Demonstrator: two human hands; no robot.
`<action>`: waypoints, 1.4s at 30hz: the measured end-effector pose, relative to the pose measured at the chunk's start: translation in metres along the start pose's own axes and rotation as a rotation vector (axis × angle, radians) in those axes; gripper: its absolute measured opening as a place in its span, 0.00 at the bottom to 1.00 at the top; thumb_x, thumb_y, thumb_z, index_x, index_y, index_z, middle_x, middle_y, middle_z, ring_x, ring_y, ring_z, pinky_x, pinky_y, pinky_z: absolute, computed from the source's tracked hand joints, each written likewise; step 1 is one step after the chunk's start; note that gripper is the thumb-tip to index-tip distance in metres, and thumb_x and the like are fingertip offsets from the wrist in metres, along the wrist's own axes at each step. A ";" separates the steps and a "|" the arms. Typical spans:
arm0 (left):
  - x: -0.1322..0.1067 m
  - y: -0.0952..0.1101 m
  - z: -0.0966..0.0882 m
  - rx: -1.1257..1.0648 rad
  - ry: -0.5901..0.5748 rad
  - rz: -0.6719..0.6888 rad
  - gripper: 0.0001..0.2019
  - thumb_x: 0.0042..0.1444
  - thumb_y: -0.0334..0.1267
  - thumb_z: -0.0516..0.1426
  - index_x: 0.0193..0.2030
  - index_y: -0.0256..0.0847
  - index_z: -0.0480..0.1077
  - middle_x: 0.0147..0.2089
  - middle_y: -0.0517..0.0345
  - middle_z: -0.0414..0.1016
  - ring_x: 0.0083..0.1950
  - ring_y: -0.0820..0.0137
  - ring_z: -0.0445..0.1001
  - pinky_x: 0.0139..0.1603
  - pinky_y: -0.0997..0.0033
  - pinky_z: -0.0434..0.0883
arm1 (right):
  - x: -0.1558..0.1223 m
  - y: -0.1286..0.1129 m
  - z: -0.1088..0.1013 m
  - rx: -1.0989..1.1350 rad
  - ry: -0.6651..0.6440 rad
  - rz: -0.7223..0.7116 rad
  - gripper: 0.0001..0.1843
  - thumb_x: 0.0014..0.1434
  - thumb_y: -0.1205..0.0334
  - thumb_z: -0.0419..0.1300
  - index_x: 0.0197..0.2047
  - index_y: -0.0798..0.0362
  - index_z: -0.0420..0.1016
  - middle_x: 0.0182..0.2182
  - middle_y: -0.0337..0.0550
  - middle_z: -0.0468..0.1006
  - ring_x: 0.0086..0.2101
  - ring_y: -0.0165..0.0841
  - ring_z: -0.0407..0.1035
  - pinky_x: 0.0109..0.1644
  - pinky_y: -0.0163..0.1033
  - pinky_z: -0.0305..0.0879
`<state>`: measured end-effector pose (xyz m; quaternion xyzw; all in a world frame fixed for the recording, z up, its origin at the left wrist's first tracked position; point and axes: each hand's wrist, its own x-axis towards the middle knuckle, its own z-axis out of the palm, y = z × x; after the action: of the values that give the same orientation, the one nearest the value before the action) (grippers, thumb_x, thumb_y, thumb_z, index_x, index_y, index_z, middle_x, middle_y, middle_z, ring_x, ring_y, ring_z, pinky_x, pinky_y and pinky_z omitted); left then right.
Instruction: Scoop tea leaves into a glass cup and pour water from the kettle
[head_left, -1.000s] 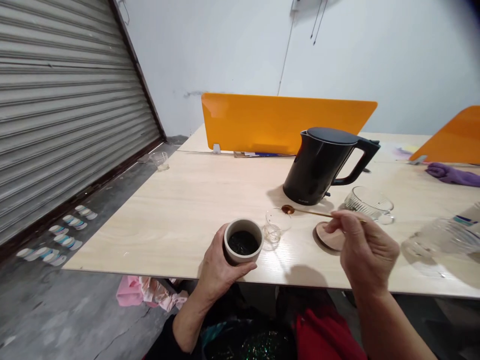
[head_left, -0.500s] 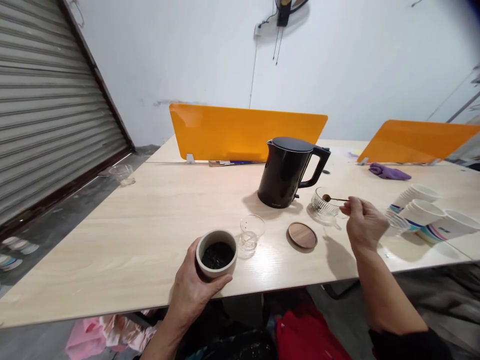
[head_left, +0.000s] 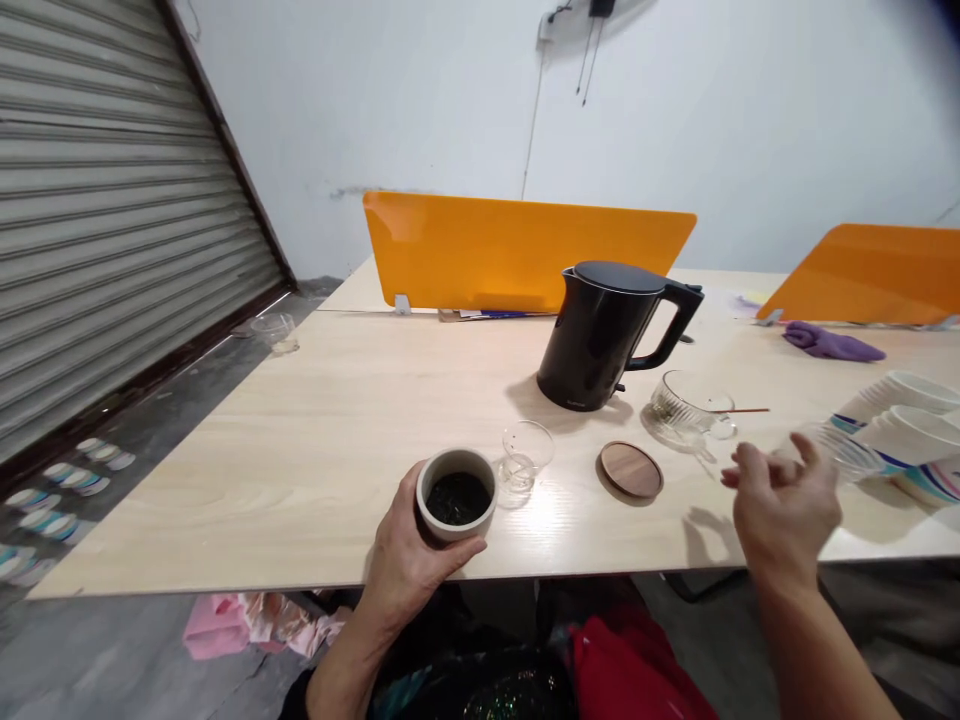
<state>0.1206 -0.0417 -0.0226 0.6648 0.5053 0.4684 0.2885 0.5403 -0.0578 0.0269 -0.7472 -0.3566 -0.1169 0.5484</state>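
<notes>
My left hand is wrapped round a pale ceramic cup with dark contents, at the table's front edge. My right hand hovers over the table with its fingers apart and nothing in them. Just beyond it is a ribbed glass cup with a handle, on a clear saucer. A thin spoon rests in that glass cup, its handle sticking out to the right. A round wooden coaster lies between my hands. Beside the ceramic cup is a small clear glass vessel.
A black electric kettle stands behind the coaster. Stacked paper cups lie at the right, near a purple cloth. Orange dividers cross the table's back. A clear glass sits near the left edge.
My right hand has let go of the spoon, which now rests in the glass cup, and has drawn back toward me. The left hand still holds the ceramic cup. The view has shifted.
</notes>
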 end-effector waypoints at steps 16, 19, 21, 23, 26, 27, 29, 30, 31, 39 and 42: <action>0.001 0.016 -0.005 -0.058 -0.042 0.003 0.47 0.43 0.48 0.74 0.68 0.46 0.59 0.64 0.47 0.73 0.65 0.50 0.72 0.66 0.45 0.69 | -0.049 -0.004 0.044 -0.302 -0.561 -0.638 0.36 0.65 0.36 0.53 0.65 0.53 0.71 0.57 0.59 0.74 0.57 0.56 0.67 0.62 0.63 0.64; 0.002 0.016 -0.005 -0.052 -0.040 0.021 0.48 0.41 0.49 0.75 0.68 0.45 0.59 0.64 0.46 0.73 0.65 0.50 0.72 0.66 0.45 0.69 | -0.060 -0.033 0.032 -0.132 -0.481 -0.609 0.35 0.64 0.37 0.56 0.66 0.49 0.71 0.57 0.57 0.74 0.57 0.55 0.67 0.61 0.63 0.66; 0.002 0.016 -0.005 -0.049 -0.039 0.030 0.48 0.41 0.48 0.75 0.67 0.44 0.59 0.64 0.46 0.72 0.65 0.50 0.72 0.66 0.45 0.69 | -0.071 -0.066 0.023 0.030 -0.503 -0.644 0.33 0.65 0.41 0.59 0.69 0.45 0.68 0.60 0.54 0.72 0.59 0.53 0.66 0.62 0.62 0.66; 0.003 0.017 -0.005 -0.054 -0.036 0.039 0.48 0.41 0.48 0.75 0.67 0.44 0.60 0.64 0.46 0.72 0.65 0.51 0.72 0.66 0.45 0.69 | -0.087 -0.105 0.016 0.186 -0.605 -0.735 0.32 0.66 0.46 0.60 0.71 0.42 0.65 0.62 0.52 0.69 0.60 0.51 0.65 0.64 0.61 0.65; 0.003 0.021 -0.005 -0.049 -0.038 0.021 0.47 0.42 0.49 0.74 0.67 0.45 0.60 0.63 0.47 0.73 0.64 0.50 0.73 0.65 0.46 0.71 | -0.111 -0.158 0.019 0.288 -0.789 -0.861 0.36 0.66 0.48 0.63 0.74 0.40 0.59 0.65 0.51 0.66 0.62 0.52 0.63 0.64 0.61 0.66; 0.002 0.022 -0.005 -0.038 -0.035 0.003 0.46 0.42 0.49 0.74 0.67 0.46 0.61 0.63 0.47 0.73 0.64 0.50 0.74 0.64 0.45 0.71 | -0.118 -0.172 0.023 0.295 -0.839 -0.906 0.36 0.65 0.48 0.63 0.73 0.40 0.59 0.65 0.52 0.66 0.62 0.53 0.62 0.64 0.63 0.66; 0.002 0.023 -0.003 -0.012 -0.026 -0.029 0.46 0.43 0.49 0.73 0.68 0.46 0.60 0.64 0.46 0.73 0.64 0.48 0.74 0.63 0.45 0.72 | -0.130 -0.193 0.035 0.281 -0.919 -0.989 0.35 0.65 0.48 0.63 0.72 0.42 0.61 0.62 0.53 0.68 0.61 0.55 0.62 0.63 0.64 0.67; 0.002 0.023 -0.002 -0.001 -0.018 -0.035 0.47 0.42 0.49 0.72 0.68 0.46 0.59 0.65 0.44 0.72 0.64 0.47 0.74 0.63 0.44 0.72 | -0.134 -0.200 0.041 0.263 -0.948 -1.020 0.34 0.65 0.48 0.63 0.71 0.43 0.63 0.61 0.54 0.70 0.59 0.55 0.63 0.61 0.64 0.68; 0.002 0.022 -0.001 0.006 -0.009 -0.033 0.48 0.42 0.49 0.72 0.69 0.45 0.58 0.65 0.43 0.72 0.64 0.46 0.73 0.63 0.43 0.73 | -0.137 -0.204 0.047 0.241 -0.973 -1.041 0.33 0.65 0.48 0.63 0.70 0.45 0.64 0.59 0.54 0.71 0.58 0.54 0.63 0.60 0.63 0.69; 0.003 0.013 0.001 0.002 -0.007 0.011 0.48 0.45 0.52 0.70 0.70 0.44 0.57 0.67 0.43 0.70 0.66 0.46 0.72 0.65 0.43 0.71 | -0.142 -0.205 0.058 0.099 -1.050 -1.120 0.34 0.67 0.48 0.60 0.72 0.46 0.61 0.62 0.55 0.70 0.60 0.54 0.63 0.63 0.66 0.67; 0.003 0.011 0.001 -0.002 -0.015 -0.003 0.48 0.45 0.56 0.70 0.70 0.42 0.57 0.68 0.40 0.69 0.67 0.44 0.71 0.66 0.41 0.70 | -0.141 -0.202 0.058 0.072 -1.078 -1.131 0.38 0.66 0.45 0.62 0.73 0.48 0.59 0.66 0.57 0.67 0.63 0.56 0.61 0.64 0.66 0.67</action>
<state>0.1261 -0.0425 -0.0121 0.6673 0.5036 0.4637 0.2934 0.2927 -0.0339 0.0742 -0.3873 -0.9040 0.0121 0.1808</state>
